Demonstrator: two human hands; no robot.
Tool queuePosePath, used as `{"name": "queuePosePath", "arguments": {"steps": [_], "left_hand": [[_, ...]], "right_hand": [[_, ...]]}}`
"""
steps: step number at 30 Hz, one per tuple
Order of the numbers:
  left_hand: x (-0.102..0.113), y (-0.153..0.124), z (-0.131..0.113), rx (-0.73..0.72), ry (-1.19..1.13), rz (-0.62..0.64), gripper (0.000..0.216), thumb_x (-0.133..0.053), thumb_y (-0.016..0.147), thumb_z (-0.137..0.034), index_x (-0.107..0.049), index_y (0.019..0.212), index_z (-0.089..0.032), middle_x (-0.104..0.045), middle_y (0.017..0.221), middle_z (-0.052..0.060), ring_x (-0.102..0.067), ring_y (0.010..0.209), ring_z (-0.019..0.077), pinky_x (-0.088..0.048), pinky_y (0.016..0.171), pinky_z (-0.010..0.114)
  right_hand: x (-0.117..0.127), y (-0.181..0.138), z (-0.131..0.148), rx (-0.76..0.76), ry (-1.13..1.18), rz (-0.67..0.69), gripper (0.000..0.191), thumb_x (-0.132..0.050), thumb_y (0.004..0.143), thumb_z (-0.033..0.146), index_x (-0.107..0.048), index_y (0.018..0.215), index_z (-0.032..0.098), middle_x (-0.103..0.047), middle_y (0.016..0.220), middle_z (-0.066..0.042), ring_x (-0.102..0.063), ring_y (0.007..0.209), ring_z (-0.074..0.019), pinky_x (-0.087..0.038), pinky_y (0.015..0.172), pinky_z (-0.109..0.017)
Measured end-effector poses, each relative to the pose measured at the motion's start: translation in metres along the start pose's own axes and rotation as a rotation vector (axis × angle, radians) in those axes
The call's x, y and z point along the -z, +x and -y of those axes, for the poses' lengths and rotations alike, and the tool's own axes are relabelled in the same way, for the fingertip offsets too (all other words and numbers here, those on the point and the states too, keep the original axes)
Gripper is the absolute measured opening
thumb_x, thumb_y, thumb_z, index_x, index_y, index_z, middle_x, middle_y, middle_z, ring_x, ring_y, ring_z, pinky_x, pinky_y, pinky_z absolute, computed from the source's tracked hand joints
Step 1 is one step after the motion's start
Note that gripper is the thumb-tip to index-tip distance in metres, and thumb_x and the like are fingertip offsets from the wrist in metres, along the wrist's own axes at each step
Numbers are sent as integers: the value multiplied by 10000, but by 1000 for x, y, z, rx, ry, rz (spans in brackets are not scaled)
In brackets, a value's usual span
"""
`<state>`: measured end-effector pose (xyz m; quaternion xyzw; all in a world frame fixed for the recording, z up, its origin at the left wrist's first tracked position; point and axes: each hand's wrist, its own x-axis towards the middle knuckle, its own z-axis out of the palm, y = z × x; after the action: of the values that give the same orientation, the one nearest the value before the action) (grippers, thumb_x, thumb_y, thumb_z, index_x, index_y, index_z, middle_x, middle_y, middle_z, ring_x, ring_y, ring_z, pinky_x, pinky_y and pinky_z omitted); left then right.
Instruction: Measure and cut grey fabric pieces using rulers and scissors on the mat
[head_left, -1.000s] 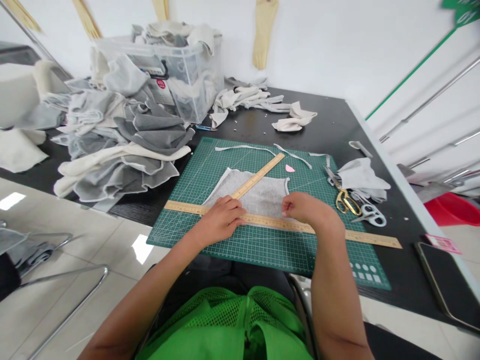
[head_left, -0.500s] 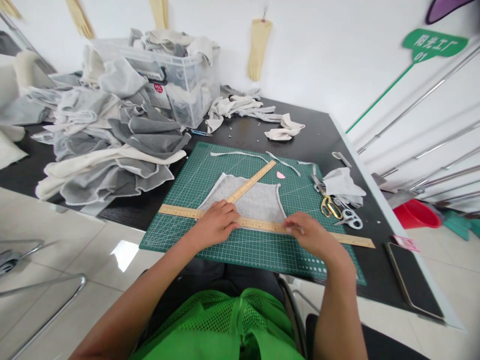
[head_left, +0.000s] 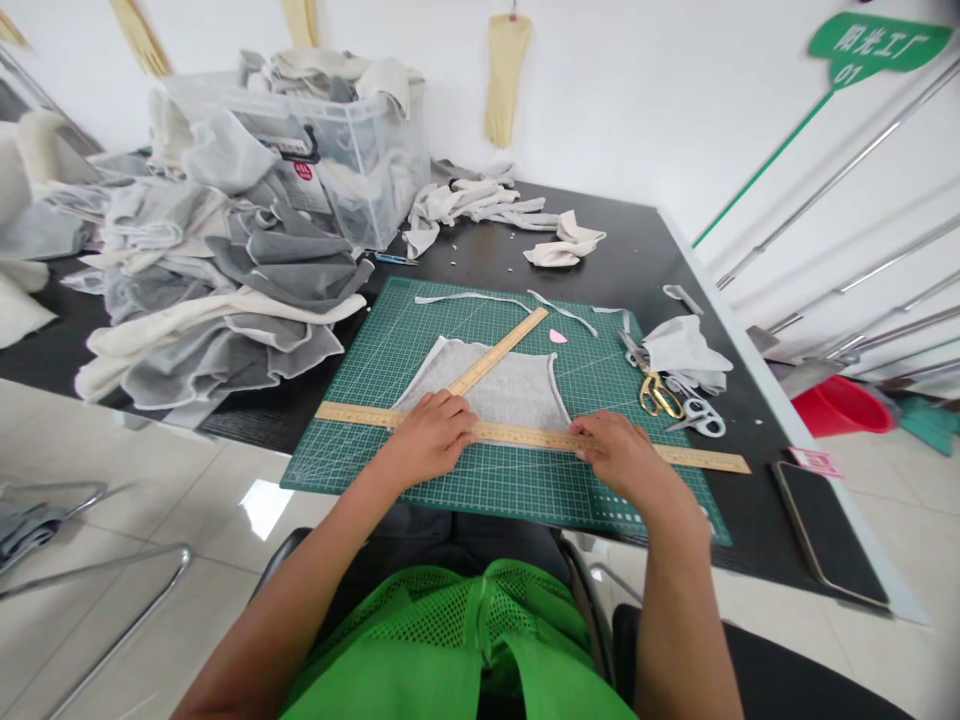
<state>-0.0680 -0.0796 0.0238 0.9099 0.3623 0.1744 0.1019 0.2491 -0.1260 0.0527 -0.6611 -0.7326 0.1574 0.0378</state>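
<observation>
A grey fabric piece [head_left: 510, 390] lies on the green cutting mat [head_left: 420, 330]. A long wooden ruler [head_left: 697, 460] runs across the fabric's near edge. My left hand [head_left: 431, 435] presses flat on this ruler at the fabric's left corner, fingers spread. My right hand [head_left: 619, 455] rests on the same ruler at the fabric's right corner, fingers curled down onto it. A shorter wooden ruler [head_left: 502, 348] lies diagonally over the fabric, running up to the right.
Gold-handled scissors [head_left: 658, 393], white-handled scissors [head_left: 701, 418] and fabric scraps [head_left: 682, 348] sit right of the mat. A heap of grey and white cloth [head_left: 217, 270] and a clear bin [head_left: 360, 150] fill the left. A phone [head_left: 821, 530] lies at the table's right edge.
My right hand has slid from the fabric's right edge down onto the long ruler. My left hand has stayed on the ruler. The head view has shifted slightly.
</observation>
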Motion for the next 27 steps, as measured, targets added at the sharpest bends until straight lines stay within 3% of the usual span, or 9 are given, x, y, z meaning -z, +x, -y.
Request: {"name": "queuePosePath", "arguments": {"steps": [11,27], "left_hand": [[0,0,0,-23,10,5,150,-536,990,-315,-644,1028,-218,-604,1003,62,-522,1011,253,-419,884,407],[0,0,1,-3,-24,23,179,-544,995,-315,-662,1097,-227,-618,1050,61,-518,1046,253,-422,919,424]], "right_hand": [[0,-4,10,14,-61,4,292,-552,806,19,-648,1003,212,-628,1009,-88,-534,1018,-259,-382,866,-334],[-3,0,-8,75,168,7,337,-523,794,30,-662,1028,228,-630,1106,-70,-541,1093,-247,-405,991,-380]]}}
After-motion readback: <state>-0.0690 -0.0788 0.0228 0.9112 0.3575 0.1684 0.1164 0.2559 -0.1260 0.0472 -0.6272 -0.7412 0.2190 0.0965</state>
